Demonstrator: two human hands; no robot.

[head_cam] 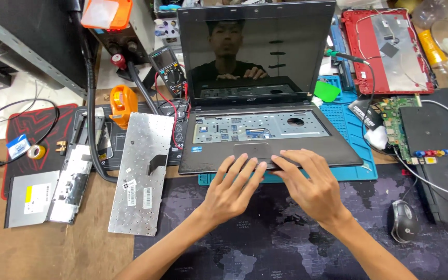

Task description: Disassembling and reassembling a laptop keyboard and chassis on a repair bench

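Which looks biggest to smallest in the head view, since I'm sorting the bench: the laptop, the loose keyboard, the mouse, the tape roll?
1. Laptop, by far the largest.
2. Keyboard, lying face down left of it.
3. Mouse, though it lies nearer the camera, which flatters it.
4. Tape roll, smallest.

Your hands rest at the laptop (265,129)'s front edge. At six o'clock, the dark mat (286,243) lies open. At nine o'clock, a removed keyboard (141,171) blocks the way. At three o'clock, a mouse (403,220) and cables (442,186) crowd the space. At twelve o'clock, the raised screen (255,49) walls you off.
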